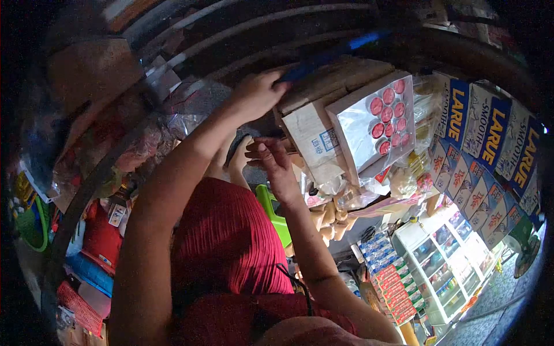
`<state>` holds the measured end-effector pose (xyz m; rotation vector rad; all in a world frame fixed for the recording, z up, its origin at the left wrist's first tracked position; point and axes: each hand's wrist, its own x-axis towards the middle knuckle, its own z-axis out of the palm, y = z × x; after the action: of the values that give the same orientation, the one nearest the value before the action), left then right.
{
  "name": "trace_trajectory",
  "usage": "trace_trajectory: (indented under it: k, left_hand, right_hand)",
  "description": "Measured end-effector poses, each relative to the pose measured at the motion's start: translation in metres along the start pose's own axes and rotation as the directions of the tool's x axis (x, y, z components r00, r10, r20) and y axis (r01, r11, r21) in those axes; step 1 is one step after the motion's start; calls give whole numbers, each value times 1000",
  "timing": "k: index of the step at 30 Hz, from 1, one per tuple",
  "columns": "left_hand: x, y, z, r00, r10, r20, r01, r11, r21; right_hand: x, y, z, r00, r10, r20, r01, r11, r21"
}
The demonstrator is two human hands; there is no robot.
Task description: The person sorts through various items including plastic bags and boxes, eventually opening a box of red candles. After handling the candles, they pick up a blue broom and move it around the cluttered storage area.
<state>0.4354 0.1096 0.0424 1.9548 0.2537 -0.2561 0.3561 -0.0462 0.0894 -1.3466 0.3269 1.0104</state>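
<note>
My left hand (257,95) is raised beside the brown cardboard box (323,86), its fingers closed round the end of a long dark blue object (323,60) that is blurred and reaches up to the right. Lower down, my right hand (278,170) hangs in the air over my feet (238,158), fingers loosely bent and apart, with nothing visible in them. An open white box (352,124) under clear plastic, with several red-topped round items (385,115), rests right of both hands. The blue object's far end is unclear.
A green plastic stool (271,216) stands by my red pleated clothing. LARUE cartons (496,135) and Tiger cartons (461,179) are stacked at the right. Below them is a lit glass display case (441,262) beside small red boxes (395,291). Baskets (81,303) and bags lie left.
</note>
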Motion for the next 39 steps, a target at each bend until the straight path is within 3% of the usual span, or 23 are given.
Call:
trace_trajectory:
  k: [3,6,7,8,10,12,14,16,18,19,20,22,24,25,26,27,28,32,33,35,37,38,39]
  left_hand:
    - [-68,15,-40,950,-299,89,311,925,-218]
    - [-118,22,-70,997,-24,-67,22,999,-30]
    - [-122,42,-84,949,-315,33,313,915,-255]
    - [-122,53,-92,815,-547,191,571,701,-428]
    - [-115,63,-85,829,-528,184,541,678,-498]
    - [-103,62,-79,846,-506,167,503,654,-565]
    - [-84,47,-68,909,-364,204,415,745,-522]
    - [-68,52,-71,869,-431,242,491,695,-525]
    - [-68,31,-72,835,-471,285,551,713,-434]
    - [-81,22,-74,898,-379,224,434,846,-309]
    - [-100,15,-74,897,-380,224,435,847,-307]
    - [-143,2,-74,859,-511,44,504,857,106]
    - [-188,-20,-80,969,-234,-75,245,943,224]
    - [-202,-21,-86,969,-234,-73,245,942,227]
    - [-213,-22,-91,979,-191,-68,203,916,346]
    - [-218,-24,-94,987,-149,-56,158,875,458]
    - [-219,-27,-97,987,-149,-57,158,876,456]
    - [-209,-32,-93,980,-196,-41,182,789,586]
    - [-203,-33,-90,974,-223,-52,203,737,644]
    - [-187,-48,-82,976,-211,-56,200,759,620]
    - [-166,-62,-70,978,-198,-67,198,777,598]
    - [-152,-64,-60,977,-193,-85,208,807,552]
    - [-139,-66,-51,976,-191,-101,216,836,504]
  right_hand:
    - [-2,10,-8,999,-31,21,32,999,-20]
    - [-4,7,-6,998,-54,37,55,998,-19]
    - [-3,2,-3,998,-54,35,55,998,-14]
    - [0,-7,3,995,-99,0,99,994,38]
    - [9,-29,16,989,-144,-43,147,986,81]
    - [28,-48,31,984,-174,21,169,972,162]
    - [54,-45,38,981,-194,-6,192,969,153]
    - [70,-46,42,979,-203,-34,206,968,142]
    - [81,-51,49,982,-188,-32,190,969,160]
    - [94,-29,46,1000,-27,1,27,986,166]
    - [93,-21,49,998,65,1,-64,990,126]
    - [75,-18,64,995,95,-38,-88,985,147]
    - [81,25,62,999,31,22,-33,995,95]
    - [84,40,63,996,-37,86,33,999,41]
    - [82,39,69,996,-38,86,34,998,44]
    - [78,37,75,991,105,88,-115,987,116]
    - [76,35,79,964,245,99,-260,948,183]
    - [99,41,79,982,182,47,-188,949,254]
    - [111,39,74,978,198,67,-207,959,194]
    - [137,42,67,972,219,85,-229,964,138]
    - [163,51,61,982,179,-66,-175,982,69]
    - [166,45,60,981,181,-65,-177,982,72]
    - [167,38,57,982,49,-180,-76,987,-143]
